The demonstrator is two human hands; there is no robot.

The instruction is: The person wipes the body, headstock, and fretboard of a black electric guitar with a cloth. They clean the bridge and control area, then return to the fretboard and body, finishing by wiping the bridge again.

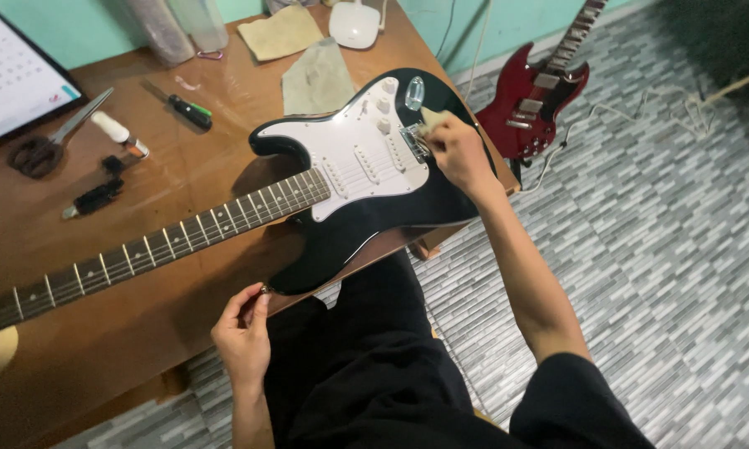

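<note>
- Nearest, the left hand [243, 331] pinches the lower horn of the black electric guitar [354, 179], whose body overhangs the near edge of the wooden table [142, 333]; if that light grip loosens, the body could tip off.
- Farther right, the right hand [456, 150] is clenched on a pale cloth [431, 118] at the bridge; hard rubbing might snag it on the saddles.
- Far left, scissors [50, 141] and a screwdriver [179, 106] lie near the neck and could scratch it.

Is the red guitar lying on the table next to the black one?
No, the red guitar stands on the tiled floor beside the table, leaning toward the wall.
</note>
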